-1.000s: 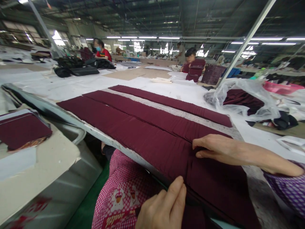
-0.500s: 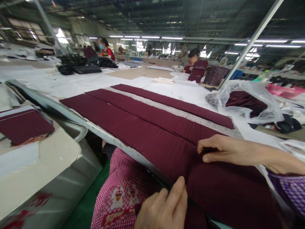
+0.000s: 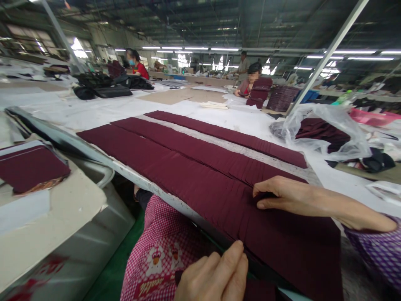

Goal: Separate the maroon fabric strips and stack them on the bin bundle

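Note:
Long maroon fabric strips (image 3: 188,167) lie side by side across the white table (image 3: 103,110). My right hand (image 3: 285,196) pinches the far edge of the nearest strip, thumb tucked under the cloth. At the table's front edge, my left hand (image 3: 216,276) grips the near edge of the same strip, fingers curled over it. The cloth between my hands shows small pleats. A pink checked apron (image 3: 159,255) covers my lap below the table edge.
A folded maroon piece (image 3: 29,167) rests on a grey machine top at the left. A clear plastic bag (image 3: 326,129) with maroon cloth lies at the right. A slanted metal pole (image 3: 326,54) rises behind it. Other people work at far tables.
My right hand drew back a little to the right, then returned left along the strip's far edge. The left hand stays at the near edge.

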{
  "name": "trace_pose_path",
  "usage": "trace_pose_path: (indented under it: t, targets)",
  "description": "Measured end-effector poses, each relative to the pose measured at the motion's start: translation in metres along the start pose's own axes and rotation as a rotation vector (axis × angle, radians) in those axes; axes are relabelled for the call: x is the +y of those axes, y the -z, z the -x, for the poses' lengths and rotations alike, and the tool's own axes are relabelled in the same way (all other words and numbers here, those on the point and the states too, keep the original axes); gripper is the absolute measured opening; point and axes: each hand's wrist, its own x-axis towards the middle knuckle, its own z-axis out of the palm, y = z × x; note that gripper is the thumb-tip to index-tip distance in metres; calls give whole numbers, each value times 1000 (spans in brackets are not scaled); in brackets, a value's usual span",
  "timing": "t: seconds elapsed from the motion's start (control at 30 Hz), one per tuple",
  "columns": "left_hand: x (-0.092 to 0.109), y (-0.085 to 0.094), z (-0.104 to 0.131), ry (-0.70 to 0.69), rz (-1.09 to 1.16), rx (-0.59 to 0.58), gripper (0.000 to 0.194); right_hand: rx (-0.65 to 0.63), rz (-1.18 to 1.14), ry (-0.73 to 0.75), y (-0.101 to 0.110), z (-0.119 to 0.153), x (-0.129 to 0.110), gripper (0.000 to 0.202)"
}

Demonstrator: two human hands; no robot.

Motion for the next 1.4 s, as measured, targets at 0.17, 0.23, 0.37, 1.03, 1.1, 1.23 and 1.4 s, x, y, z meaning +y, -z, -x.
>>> trace_pose_path:
  t: [0.17,0.23,0.37,1.03,1.1,1.23,1.4]
  targets:
    - [11,-12,-7,-14,-83,-133,37,4,26,-12,-4,2,-5,29]
    - [14,-15,-7,39,-144,-198,39,92,73,-30,-8,4,-6,32]
    - [18,-14,-9,36,-182,-253,38,289,212,-112,-11,12,0,39]
    - [15,-15,-11,-2,-190,-261,33,245,136,32,-14,22,-4,40]
    - [16,-13,-12,-4,-201,-286,34,214,133,59,-11,19,1,37]
    - [16,-8,-14,3,-189,-359,37,197,108,127,-8,13,4,17]
    - [17,-7,-14,12,-169,-378,38,204,110,257,-8,11,1,24]
